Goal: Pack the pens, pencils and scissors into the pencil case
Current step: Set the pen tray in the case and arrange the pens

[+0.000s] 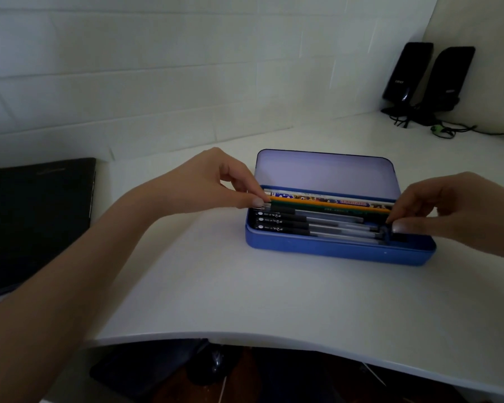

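The blue pencil case [336, 248] sits open on the white worktop [245, 292], a little right of centre, its lid [326, 173] standing up at the back. Inside, count them: three black-capped pens [309, 225] with clear barrels lie side by side along the front, and behind them run at least two pencils, one orange pencil [326, 204] and one green pencil [332, 208] just in front of it, touching along their length. Further back lies a strip with a colourful print [317, 198], too blurred to say what it is. Scissors cannot be made out from here. Two hands are at work, one at each end of the case. The left hand [216, 184] comes in from the left with the forearm stretched across the worktop, thumb and forefinger pinching the left end of the pencils, the other fingers curled above. The right hand [448, 210] reaches in from the right edge, fingers bent, fingertips pinching at the right end of the contents; which item it holds is hard to tell. Out to the left lies a closed black laptop [35, 216], and in the far right corner stand two black speakers [428, 77] with their cables [448, 130] trailing on the worktop against the white tiled wall [157, 68].
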The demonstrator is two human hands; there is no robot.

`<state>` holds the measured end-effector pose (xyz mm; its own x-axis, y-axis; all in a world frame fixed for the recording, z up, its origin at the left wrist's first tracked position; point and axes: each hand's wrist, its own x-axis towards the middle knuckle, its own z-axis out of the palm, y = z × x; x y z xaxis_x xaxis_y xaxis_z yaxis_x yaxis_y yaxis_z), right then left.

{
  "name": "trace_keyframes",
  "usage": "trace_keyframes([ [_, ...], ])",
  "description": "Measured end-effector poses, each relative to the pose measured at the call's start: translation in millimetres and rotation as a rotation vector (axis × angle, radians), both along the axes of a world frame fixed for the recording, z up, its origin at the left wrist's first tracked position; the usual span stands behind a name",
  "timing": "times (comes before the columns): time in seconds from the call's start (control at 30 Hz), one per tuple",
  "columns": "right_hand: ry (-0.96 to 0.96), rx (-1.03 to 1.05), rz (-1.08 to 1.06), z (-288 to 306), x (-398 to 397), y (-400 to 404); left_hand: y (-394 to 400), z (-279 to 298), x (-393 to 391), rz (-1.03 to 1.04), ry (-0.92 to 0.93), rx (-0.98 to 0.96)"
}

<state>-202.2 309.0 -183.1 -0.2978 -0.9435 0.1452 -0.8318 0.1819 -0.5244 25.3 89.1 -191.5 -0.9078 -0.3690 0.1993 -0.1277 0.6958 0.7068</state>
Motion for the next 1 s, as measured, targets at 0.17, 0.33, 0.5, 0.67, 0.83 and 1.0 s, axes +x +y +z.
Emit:
trace_keyframes([
  [0.17,0.041,-0.037,-0.038,-4.0,6.3,-4.3,-2.5,-0.1,0.9,0.005,-0.006,0.002],
  [0.33,0.049,-0.031,-0.031,-9.7,6.0,-7.2,-2.9,-2.5,0.0,0.001,-0.010,-0.009],
  [0.5,0.107,-0.121,-0.095,-11.1,-5.4,-6.1,-8.8,-2.0,-1.0,0.065,0.034,0.012],
  [0.67,0.072,-0.093,-0.077,-16.2,0.0,-10.7,-12.2,-7.9,-5.1,0.109,-0.036,0.152],
  [0.83,0.058,-0.086,-0.075,-14.8,-0.3,-9.8,-11.9,-8.3,-6.1,0.092,-0.051,0.198],
  [1.0,0.079,-0.091,-0.074,-15.6,-1.4,-9.8,-12.9,-9.0,-6.3,0.071,-0.075,0.236],
])
